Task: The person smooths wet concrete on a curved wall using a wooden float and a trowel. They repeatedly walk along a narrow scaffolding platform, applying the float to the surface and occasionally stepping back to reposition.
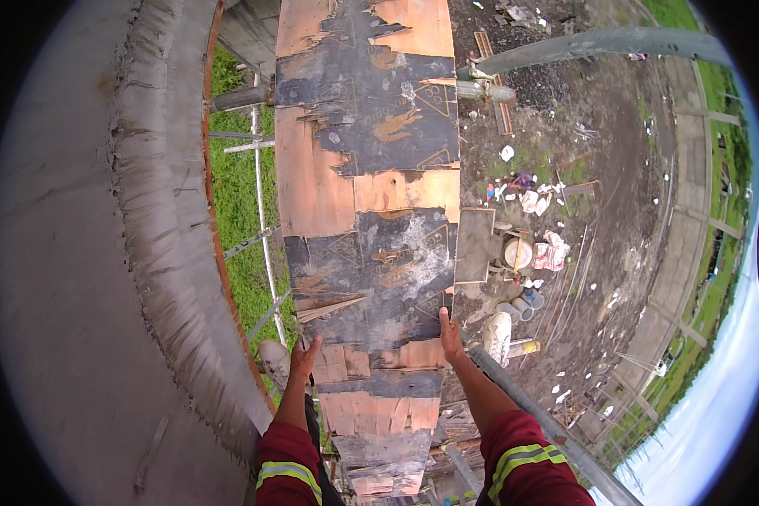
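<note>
A long, worn plywood plank [396, 278] runs away from me down the middle of the head view. Its dark facing has peeled in patches, baring orange wood. My left hand [304, 357] grips the plank's left edge, and my right hand [451, 335] holds the right edge a little farther along. Each thumb lies at the top of the edge; the other fingers are mostly hidden beside or beneath it. Pale shoes show on both sides of the plank, the left shoe [275, 363] and the right shoe [497, 337].
Rough grey concrete [67, 253] fills the left side. Metal scaffold pipes [603, 46] cross at upper right, and another pipe [557, 430] slants beside my right arm. Far below lie muddy ground [624, 194], scattered rubbish, buckets [523, 308] and green grass [240, 185].
</note>
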Motion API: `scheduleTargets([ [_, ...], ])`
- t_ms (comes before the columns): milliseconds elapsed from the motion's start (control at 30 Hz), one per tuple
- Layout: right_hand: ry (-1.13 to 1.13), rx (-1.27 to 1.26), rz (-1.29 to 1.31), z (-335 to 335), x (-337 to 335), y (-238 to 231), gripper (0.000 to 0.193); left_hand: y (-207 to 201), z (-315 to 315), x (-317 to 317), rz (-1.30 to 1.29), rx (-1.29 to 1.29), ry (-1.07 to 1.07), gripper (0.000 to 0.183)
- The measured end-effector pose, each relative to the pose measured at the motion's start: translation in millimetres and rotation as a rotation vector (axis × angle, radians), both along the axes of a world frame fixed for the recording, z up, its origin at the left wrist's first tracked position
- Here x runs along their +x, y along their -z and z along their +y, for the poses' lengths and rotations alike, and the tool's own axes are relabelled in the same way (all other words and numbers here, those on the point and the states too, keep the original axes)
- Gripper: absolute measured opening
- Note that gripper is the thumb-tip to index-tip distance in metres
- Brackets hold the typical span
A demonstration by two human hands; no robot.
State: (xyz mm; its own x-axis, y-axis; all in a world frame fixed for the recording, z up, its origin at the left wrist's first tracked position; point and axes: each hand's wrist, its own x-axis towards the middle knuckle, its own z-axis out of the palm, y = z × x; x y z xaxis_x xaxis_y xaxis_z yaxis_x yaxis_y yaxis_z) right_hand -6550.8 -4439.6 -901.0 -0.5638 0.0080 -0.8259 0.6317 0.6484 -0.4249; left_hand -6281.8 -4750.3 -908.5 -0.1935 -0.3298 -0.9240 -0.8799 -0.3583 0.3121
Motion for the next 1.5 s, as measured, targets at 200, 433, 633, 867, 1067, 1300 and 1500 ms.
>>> scheduleTargets([
  [200, -0.042, 0.192, -0.030, -9, -8, 4, 0.105, 1, -1, 2, 0.025, -0.159, 0.079, 0.089],
  [433, -0.074, -0.136, 0.079, -1, -12, 12, 0.087, -22, 0, -16, 0.049, -0.194, 0.093, 0.091],
  [633, -0.121, -0.184, 0.253, 17, 9, 1, 0.066, -8, 6, -19, -0.105, -0.152, 0.186, 0.104],
  [867, -0.040, -0.101, 0.222, 0, 2, 11, 0.064, -33, 2, -12, -0.083, -0.321, 0.148, 0.092],
  [1067, -0.029, -0.070, 0.162, -11, -4, -14, 0.068, -23, 3, -10, -0.104, -0.219, 0.130, 0.103],
  [1300, -0.084, 0.041, 0.145, -11, -7, -20, 0.072, -8, 9, -11, -0.098, -0.196, 0.067, 0.101],
  [1500, 0.068, -0.003, 0.131, -17, -8, -13, 0.076, -34, -2, -29, -0.161, -0.225, 0.228, 0.093],
])
